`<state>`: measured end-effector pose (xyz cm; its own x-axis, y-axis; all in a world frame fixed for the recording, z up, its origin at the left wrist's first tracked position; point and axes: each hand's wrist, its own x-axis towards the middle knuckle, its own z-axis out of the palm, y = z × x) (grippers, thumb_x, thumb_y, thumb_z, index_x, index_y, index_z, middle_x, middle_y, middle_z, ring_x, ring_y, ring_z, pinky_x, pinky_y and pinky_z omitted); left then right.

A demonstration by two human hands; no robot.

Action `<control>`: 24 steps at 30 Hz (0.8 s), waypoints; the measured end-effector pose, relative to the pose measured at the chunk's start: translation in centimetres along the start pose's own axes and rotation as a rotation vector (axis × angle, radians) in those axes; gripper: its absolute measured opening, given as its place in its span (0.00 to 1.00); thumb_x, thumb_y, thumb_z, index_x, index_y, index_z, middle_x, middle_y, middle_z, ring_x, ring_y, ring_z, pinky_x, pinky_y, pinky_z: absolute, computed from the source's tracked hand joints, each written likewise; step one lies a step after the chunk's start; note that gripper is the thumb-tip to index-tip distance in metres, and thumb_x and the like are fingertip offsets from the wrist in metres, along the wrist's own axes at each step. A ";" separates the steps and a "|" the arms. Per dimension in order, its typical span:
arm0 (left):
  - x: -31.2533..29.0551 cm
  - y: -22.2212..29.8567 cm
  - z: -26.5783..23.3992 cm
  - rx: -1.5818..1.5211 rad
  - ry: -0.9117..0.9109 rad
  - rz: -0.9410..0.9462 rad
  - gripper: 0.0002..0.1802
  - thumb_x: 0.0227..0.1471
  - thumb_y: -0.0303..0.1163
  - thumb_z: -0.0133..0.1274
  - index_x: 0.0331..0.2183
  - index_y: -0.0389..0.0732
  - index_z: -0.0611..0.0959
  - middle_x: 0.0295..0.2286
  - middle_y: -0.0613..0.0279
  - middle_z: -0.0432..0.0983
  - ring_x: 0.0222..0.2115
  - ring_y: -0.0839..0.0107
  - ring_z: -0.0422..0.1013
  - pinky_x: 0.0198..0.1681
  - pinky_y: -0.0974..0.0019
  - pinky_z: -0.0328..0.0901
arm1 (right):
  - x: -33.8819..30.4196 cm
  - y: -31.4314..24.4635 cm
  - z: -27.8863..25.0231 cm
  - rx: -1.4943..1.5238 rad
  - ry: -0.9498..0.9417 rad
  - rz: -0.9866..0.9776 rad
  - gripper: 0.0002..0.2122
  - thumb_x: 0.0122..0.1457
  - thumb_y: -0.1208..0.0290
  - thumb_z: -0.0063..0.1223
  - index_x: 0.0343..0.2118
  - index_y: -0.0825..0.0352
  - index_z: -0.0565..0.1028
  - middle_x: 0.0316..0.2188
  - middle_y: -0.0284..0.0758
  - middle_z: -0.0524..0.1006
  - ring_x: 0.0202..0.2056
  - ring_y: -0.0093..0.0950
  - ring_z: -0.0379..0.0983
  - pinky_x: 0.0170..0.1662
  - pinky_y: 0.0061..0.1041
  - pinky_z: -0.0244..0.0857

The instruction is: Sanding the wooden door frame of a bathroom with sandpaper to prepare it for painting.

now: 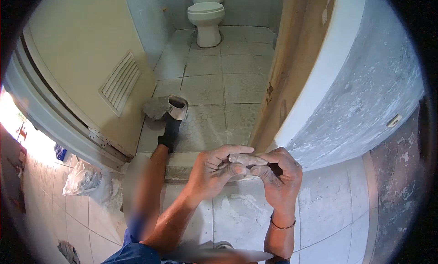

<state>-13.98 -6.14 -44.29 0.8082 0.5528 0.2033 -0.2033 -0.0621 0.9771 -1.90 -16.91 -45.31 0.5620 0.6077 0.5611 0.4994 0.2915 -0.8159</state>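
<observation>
Both my hands are raised close together in front of a doorway, their fingers dusted with grey. My left hand (214, 170) pinches the left end of a small, flat, grey-brown piece (247, 159), its index finger stretched along the top. At the other end, my right hand (280, 175) grips the same piece between thumb and curled fingers. It looks like a sliver of tile or mortar, but its exact kind I cannot make out. Below the hands runs the raised door sill (178, 173).
Beyond the sill, a white toilet (207, 24) stands on a tiled floor. A whitish round container (178, 108) lies by a grey lump (156, 108), near a dark-covered limb (171, 134). A cream door (86, 49) stands open at left; a plastic bag (83, 178) sits nearby.
</observation>
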 end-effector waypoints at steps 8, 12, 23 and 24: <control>-0.2 -2.3 3.4 -0.460 0.332 0.092 0.19 0.50 0.36 0.54 0.40 0.33 0.73 0.32 0.61 0.74 0.35 0.75 0.69 0.40 0.73 0.62 | -1.9 1.1 3.9 0.010 0.285 -0.032 0.09 0.47 0.72 0.61 0.27 0.71 0.73 0.25 0.33 0.71 0.26 0.20 0.66 0.29 0.16 0.59; 1.2 -0.6 2.9 -0.142 0.343 0.230 0.14 0.50 0.30 0.54 0.38 0.33 0.75 0.29 0.60 0.74 0.31 0.76 0.70 0.36 0.73 0.65 | -0.4 1.2 2.3 -0.283 0.198 -0.345 0.10 0.48 0.72 0.59 0.33 0.69 0.74 0.25 0.37 0.73 0.23 0.28 0.68 0.26 0.23 0.62; 6.1 0.2 4.3 0.128 0.333 0.442 0.16 0.40 0.25 0.61 0.35 0.36 0.78 0.28 0.59 0.77 0.28 0.75 0.71 0.32 0.74 0.65 | 3.9 1.9 -1.6 -0.220 0.616 -0.422 0.15 0.59 0.63 0.46 0.40 0.72 0.69 0.33 0.38 0.69 0.33 0.26 0.66 0.35 0.22 0.62; 6.2 0.1 4.2 0.126 0.329 0.444 0.16 0.40 0.25 0.61 0.35 0.36 0.78 0.28 0.59 0.77 0.28 0.75 0.71 0.32 0.74 0.65 | 4.3 2.1 -1.7 -0.291 0.585 -0.488 0.16 0.59 0.61 0.45 0.40 0.72 0.69 0.33 0.39 0.68 0.34 0.28 0.65 0.35 0.23 0.62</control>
<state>-6.66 -6.16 -42.67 0.4413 0.6795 0.5861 -0.4006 -0.4352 0.8063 2.65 -14.98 -44.37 0.4502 -0.0461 0.8917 0.8830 0.1715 -0.4369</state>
